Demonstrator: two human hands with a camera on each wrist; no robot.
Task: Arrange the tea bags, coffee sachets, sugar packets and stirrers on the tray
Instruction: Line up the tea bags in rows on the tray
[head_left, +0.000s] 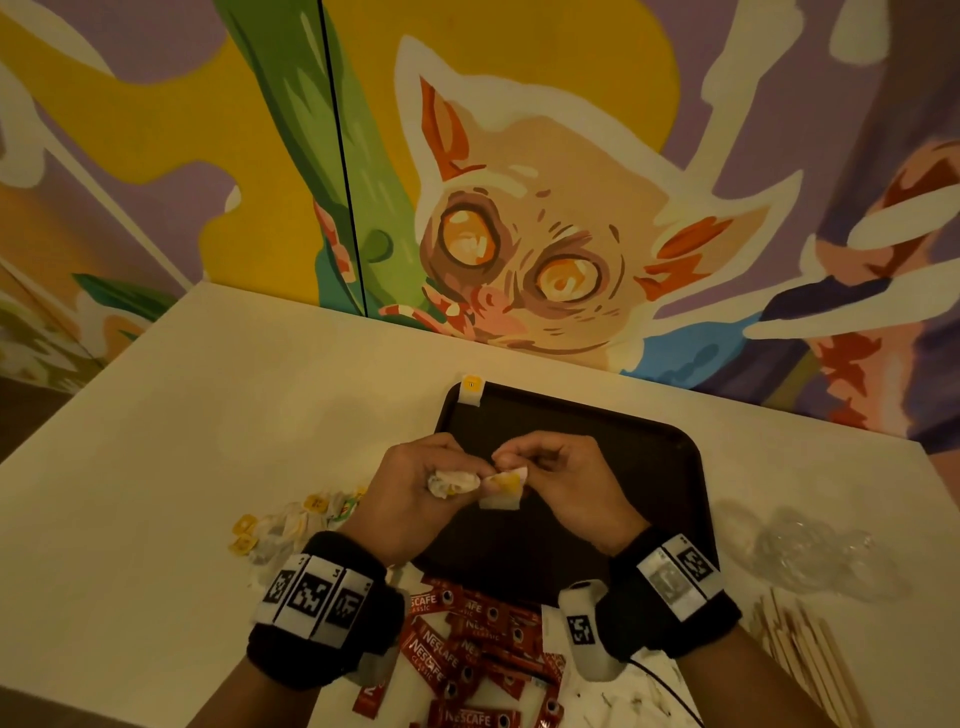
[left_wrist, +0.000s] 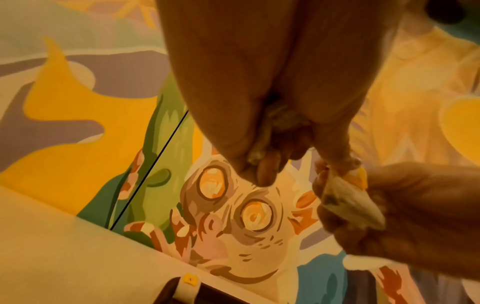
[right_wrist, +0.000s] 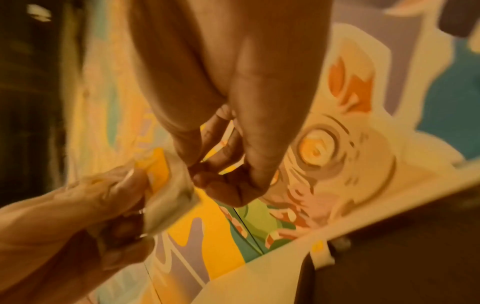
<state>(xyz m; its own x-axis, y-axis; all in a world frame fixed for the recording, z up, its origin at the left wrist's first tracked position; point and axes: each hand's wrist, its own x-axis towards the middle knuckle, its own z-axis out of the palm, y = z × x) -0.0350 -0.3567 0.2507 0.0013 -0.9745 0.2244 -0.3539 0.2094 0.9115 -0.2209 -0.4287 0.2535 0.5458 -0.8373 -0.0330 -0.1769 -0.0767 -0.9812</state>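
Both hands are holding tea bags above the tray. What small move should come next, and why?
Probably lower the tea bag pinched between both hands onto the dark tray, beside the tea bag at the far corner; the left hand grips more, the right hand helps.

Dark rounded tray (head_left: 675, 467) flat on table, one tea bag (head_left: 471, 393) draped over its far left corner. Another tea bag (head_left: 503, 488), yellow tag, held above tray; loose tea bags (head_left: 291, 525) heaped left of it. Red coffee sachets (head_left: 467, 654) piled at near edge; wooden stirrers (head_left: 800, 649) to the right.
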